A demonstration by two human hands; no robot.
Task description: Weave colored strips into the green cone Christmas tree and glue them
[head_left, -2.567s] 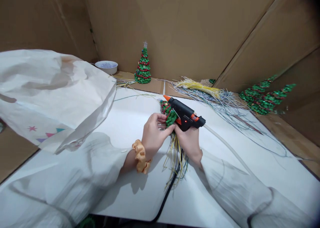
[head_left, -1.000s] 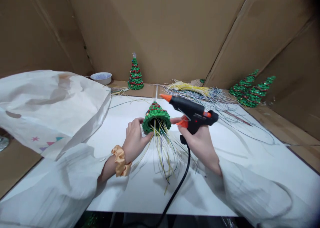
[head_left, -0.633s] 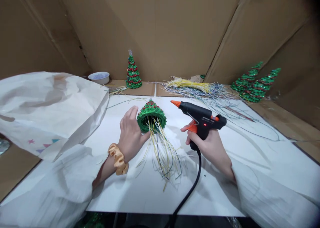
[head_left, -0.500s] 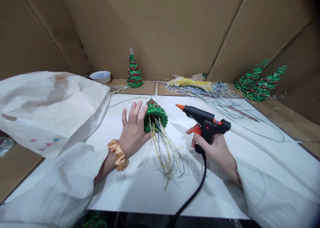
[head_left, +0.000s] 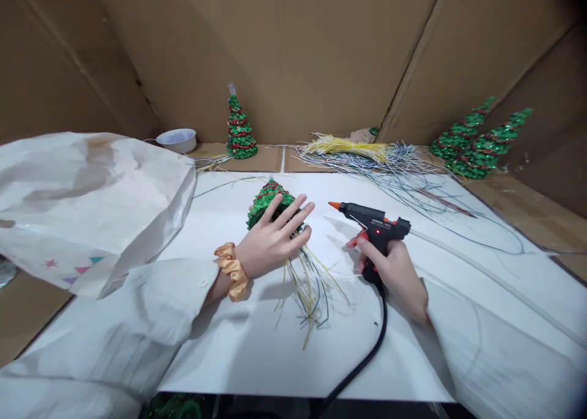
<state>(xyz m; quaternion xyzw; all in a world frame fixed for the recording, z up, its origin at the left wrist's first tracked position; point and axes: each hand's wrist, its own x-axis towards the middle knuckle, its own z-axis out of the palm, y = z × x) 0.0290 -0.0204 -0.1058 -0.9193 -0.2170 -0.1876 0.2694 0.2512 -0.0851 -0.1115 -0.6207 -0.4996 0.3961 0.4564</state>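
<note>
A small green Christmas tree (head_left: 271,192) with red trim lies on its side on the white board (head_left: 202,364), its hollow base toward me. Thin yellow, white and dark wires (head_left: 314,284) trail out of that base onto the board. My left hand (head_left: 275,238) is spread over the base and the start of the wires, fingers apart; whether it touches them I cannot tell. In my right hand (head_left: 397,269) is a black and orange hot glue gun (head_left: 373,220), its tip pointing left and a red light lit. A clear glue stick (head_left: 486,275) runs out of its back.
A decorated tree (head_left: 239,128) stands at the back beside a white bowl (head_left: 178,140). Bundled wires (head_left: 353,150) lie behind the glue gun. More trees (head_left: 481,144) are at the back right. A white plastic bag (head_left: 101,205) fills the left; a black cord (head_left: 367,364) runs forward.
My left hand has moved right, from the tree's left side to over its base. The glue gun stays in my right hand, slightly lower.
</note>
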